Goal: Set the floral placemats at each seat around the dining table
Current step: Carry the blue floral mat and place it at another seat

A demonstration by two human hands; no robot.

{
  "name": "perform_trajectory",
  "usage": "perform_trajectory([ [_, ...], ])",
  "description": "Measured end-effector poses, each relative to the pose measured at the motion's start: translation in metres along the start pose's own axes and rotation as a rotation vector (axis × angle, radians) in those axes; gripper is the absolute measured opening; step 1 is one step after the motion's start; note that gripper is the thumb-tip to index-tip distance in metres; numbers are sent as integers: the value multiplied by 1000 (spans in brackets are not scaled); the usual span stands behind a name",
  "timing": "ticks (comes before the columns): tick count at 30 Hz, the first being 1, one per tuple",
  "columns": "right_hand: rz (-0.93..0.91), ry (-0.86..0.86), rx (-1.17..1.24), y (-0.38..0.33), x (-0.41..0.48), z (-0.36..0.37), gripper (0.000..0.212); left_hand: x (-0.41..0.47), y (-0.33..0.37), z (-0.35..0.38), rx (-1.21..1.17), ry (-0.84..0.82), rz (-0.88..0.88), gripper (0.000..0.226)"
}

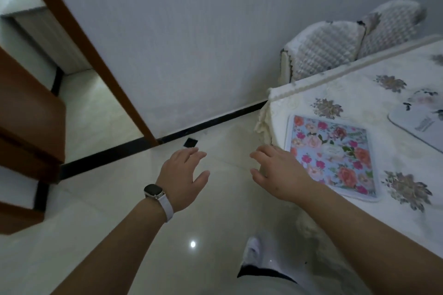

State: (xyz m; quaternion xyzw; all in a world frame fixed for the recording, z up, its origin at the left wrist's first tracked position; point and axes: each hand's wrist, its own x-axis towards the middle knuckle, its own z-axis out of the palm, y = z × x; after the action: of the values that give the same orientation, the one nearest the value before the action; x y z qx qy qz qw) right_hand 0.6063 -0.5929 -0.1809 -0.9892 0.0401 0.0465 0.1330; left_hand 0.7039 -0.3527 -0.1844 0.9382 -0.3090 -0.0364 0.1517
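Pink and orange roses on a pale blue ground mark the one floral placemat (333,158) I can confirm as set. It lies flat on the bench (335,72), at 3 o'clock in the head view, close to the bench's near corner. At the far 3 o'clock margin a second mat (422,124), paler and cut off by the frame, also lies flat on the cloth. I cannot tell whether it belongs to the floral set.

The left grip (184,172), a bare hand with a watch (154,193) at the wrist, hangs over the floor (215,223) at centre view, fingers spread and relaxed, holding nothing. The right grip (280,172) sits at its 3 o'clock, fingers likewise spread and empty. Its back overlaps the placemat's left edge in the view, and I cannot tell whether it touches the mat or hovers above it.

Two covered chairs (328,52) stand at 1 o'clock along the bench's far side. The cloth directly before the nearer one shows only its own embroidered flowers.

Assessment: at least one seat is served, possibly two. Neither grip carries a mat and no spare stack is in view, so I judge the chair-side seats outstanding. Most of the bench lies outside the frame, so the full count cannot be verified.
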Motion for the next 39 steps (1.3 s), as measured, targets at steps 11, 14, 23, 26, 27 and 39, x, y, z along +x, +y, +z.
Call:
perform_trajectory([
  [11, 240, 113, -16, 89, 64, -50, 54, 164, 41, 6, 117, -21, 389, 45],
  [14, 330, 119, -26, 106, 76, -53, 50, 208, 44, 13, 113, -51, 474, 46],
  [23, 654, 105, -25, 121, 140, -60, 52, 349, 47, 31, 21, -125, 800, 44],
  [26, 751, 109, -48, 117, 171, -70, 50, 402, 47, 26, 15, -133, 925, 46],
  [27, 783, 103, -58, 115, 180, -74, 51, 419, 47, 25, 11, -132, 957, 46],
  [39, 1247, 236, -71, 101, 151, -82, 53, 485, 119, 56, -18, -219, 1341, 50],
])
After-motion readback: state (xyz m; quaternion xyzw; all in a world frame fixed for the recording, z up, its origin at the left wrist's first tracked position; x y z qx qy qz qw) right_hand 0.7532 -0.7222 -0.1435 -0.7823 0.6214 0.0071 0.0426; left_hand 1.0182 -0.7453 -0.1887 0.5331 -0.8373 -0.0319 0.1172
